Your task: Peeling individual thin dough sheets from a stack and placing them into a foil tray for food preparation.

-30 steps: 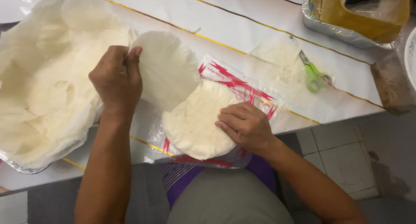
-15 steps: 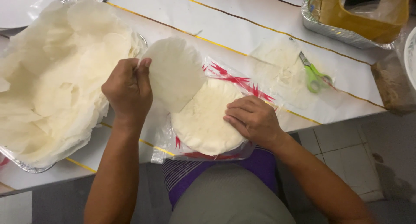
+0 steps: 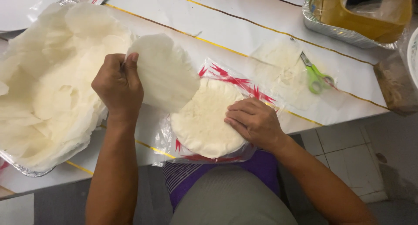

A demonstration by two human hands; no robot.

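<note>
White table covering [image 3: 244, 16] with thin yellow lines spans the work surface before you. Your left hand [image 3: 116, 86] pinches one thin white wrapper [image 3: 167, 72] by its edge, lifted just above the stack of wrappers [image 3: 202, 118]. Your right hand [image 3: 254, 120] lies flat, fingers together, on that stack, which sits on a clear plastic bag with red marks [image 3: 226, 74]. Separated wrappers fill the foil tray [image 3: 21, 168] at your left. Green scissors [image 3: 315, 74] lie farther right.
</note>
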